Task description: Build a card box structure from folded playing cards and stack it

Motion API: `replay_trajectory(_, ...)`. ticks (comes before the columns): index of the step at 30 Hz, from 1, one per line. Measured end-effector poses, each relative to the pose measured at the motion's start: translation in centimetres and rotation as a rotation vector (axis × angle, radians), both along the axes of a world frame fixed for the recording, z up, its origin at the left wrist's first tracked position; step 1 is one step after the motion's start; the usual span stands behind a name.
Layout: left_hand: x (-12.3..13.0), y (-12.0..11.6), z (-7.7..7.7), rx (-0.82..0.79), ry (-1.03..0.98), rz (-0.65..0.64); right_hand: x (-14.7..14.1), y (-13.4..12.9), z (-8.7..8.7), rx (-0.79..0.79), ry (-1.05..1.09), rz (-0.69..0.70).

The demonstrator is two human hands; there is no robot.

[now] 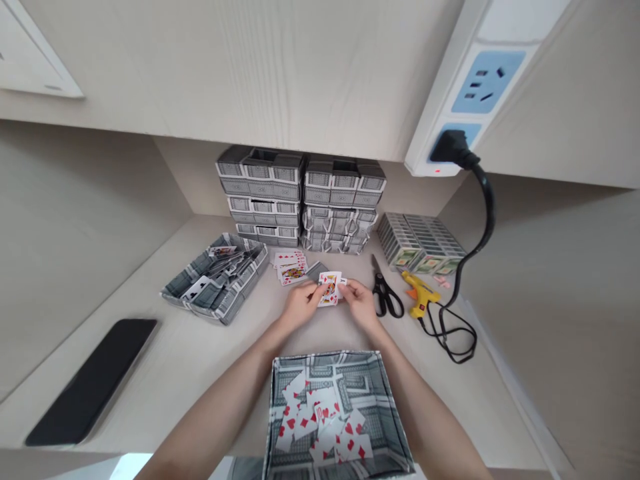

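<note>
Evidently both hands are pinching: the left hand [300, 303] has a king [330, 283] between thumb and fingers, the right hand [361, 301] nips a second card [343, 281] at its edge, the two cards overlapping. Taking them as the dial's centre, the likeliest mishap is a slipping thumb, which would bend or drop a card. Scissors [381, 287] lie near at three o'clock, where a swing of the right wrist could knock them; beyond sits a glue gun [423, 295], perhaps hot, its cord [493, 207] apparently climbing to a strip [487, 83] at one, and a snag could drag it. At six, a box [393, 420] of scraps [320, 417] could tip if a forearm catches it. The surface is a pale table [180, 360], with loose cards [291, 267] at ten, a tray [245, 288] at nine, a phone [95, 380] at eight, stacked boxes [345, 193] at twelve and packs [417, 243] at two. Pale panels [320, 80] enclose this nook.
</note>
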State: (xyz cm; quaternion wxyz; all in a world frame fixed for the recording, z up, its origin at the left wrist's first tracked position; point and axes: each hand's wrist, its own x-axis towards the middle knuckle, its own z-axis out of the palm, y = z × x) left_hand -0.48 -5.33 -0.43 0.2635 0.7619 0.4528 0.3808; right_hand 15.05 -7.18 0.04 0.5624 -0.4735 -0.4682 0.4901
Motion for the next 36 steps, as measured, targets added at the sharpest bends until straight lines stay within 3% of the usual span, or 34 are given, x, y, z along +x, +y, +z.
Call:
replay_trajectory(4,0.0,0.1,-0.1,0.042,-0.023,-0.006,0.5,0.2,0.0,0.010,-0.029,-0.048)
replay_trajectory(9,0.0,0.3,-0.4,0.037,-0.033,0.072,0.5,0.1,-0.4,0.058,-0.071,0.030)
replay_trajectory(13,0.2,0.1,-0.3,0.016,-0.014,0.023,0.3,0.2,-0.8,0.104,-0.117,-0.020)
replay_trajectory(22,0.4,-0.5,0.2,0.067,0.071,-0.169,-0.4,-0.7,-0.9,0.169,-0.668,-0.316)
replay_trajectory(29,0.5,-0.3,0.0,0.070,0.107,-0.101,0.0,-0.3,-0.8,0.223,-0.476,-0.218)
replay_trajectory(36,0.5,-0.6,0.1,0.137,0.157,-0.179,-0.2,-0.7,-0.5,0.260,-0.711,-0.279)
